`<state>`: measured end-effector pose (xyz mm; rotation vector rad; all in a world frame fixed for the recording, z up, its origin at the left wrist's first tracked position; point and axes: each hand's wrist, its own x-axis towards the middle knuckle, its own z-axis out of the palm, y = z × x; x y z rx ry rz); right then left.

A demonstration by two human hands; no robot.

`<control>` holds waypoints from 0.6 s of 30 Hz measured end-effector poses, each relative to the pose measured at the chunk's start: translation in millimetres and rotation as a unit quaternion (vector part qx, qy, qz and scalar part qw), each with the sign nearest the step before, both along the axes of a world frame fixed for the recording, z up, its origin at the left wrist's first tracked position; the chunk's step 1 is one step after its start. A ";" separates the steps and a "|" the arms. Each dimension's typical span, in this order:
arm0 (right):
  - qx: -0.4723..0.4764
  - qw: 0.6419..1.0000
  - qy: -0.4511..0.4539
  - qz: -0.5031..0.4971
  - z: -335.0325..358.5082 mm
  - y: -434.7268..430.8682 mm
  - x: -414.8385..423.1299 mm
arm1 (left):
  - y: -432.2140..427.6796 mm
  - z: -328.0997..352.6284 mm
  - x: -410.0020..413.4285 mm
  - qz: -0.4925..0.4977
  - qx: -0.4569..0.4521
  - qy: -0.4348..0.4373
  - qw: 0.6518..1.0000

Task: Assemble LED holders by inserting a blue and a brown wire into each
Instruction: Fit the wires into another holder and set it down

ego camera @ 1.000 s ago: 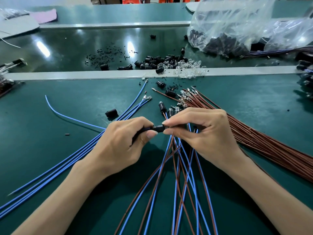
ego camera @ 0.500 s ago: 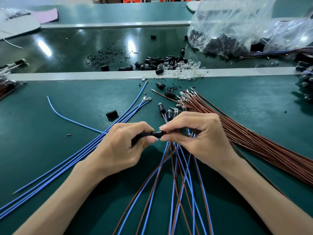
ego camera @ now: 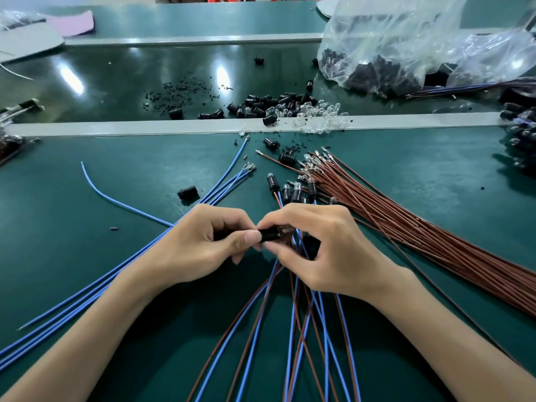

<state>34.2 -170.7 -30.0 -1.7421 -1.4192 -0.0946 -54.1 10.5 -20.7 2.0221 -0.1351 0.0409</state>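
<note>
Hands: left hand point(ego camera: 200, 242), right hand point(ego camera: 333, 250) pinch black cylindrical LED holder point(ego camera: 269, 235).
Done: wired holders point(ego camera: 291, 192) beyond it.
Remaining: thick brown wire bundle point(ego camera: 420, 236).

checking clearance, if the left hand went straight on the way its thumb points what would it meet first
Probably the right hand: the left hand points rightward along the black holder both pinch, with barely any gap.

No text, label or number is legible anywhere — none at all.
</note>
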 end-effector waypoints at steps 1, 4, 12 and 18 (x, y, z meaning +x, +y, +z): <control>-0.009 1.000 -0.002 0.008 -0.1 0.5 -0.9 | -1.5 -0.6 -0.3 0.005 0.007 -0.001 1.000; -0.021 1.000 -0.012 0.012 -2.1 3.7 -2.7 | -4.4 -0.9 -0.5 0.010 0.015 0.004 1.000; -0.019 0.999 -0.032 -0.017 -3.1 6.8 -4.9 | 2.5 3.2 0.1 -0.015 0.001 0.025 1.000; -0.022 0.998 -0.050 -0.008 -5.0 7.2 -3.9 | 4.1 -2.2 0.8 -0.019 0.028 0.012 0.999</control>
